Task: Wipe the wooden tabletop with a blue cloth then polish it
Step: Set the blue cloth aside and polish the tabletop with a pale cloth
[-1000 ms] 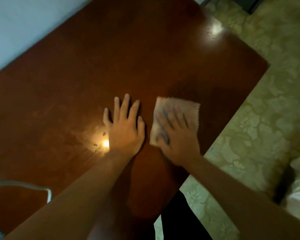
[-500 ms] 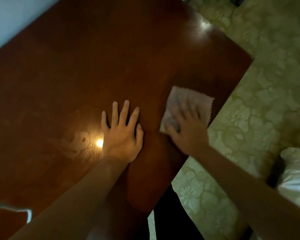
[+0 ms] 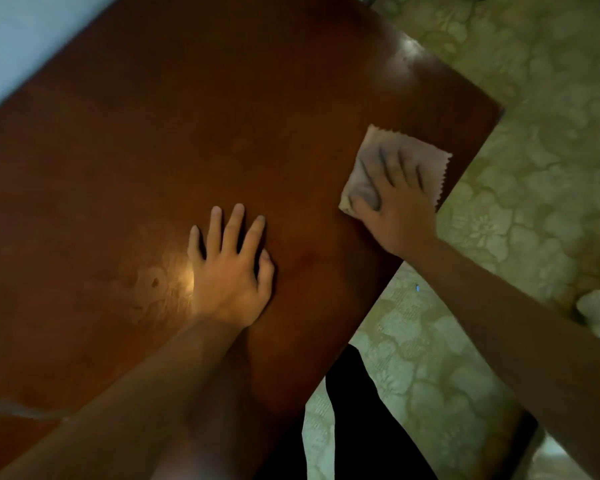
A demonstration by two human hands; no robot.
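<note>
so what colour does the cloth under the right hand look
Pale pinkish-beige, not clearly blue, in the head view: cloth.

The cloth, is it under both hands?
No, only the right hand presses flat on the cloth near the table edge, while the left hand lies flat on bare wood apart from it.

Reddish-brown tabletop (image 3: pixel 194 126), pale pinkish cloth (image 3: pixel 426 157)

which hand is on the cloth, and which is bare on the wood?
The right hand presses flat on the cloth, near the table's right edge. The left hand lies palm-down, fingers spread, directly on the tabletop, with nothing under it.
</note>
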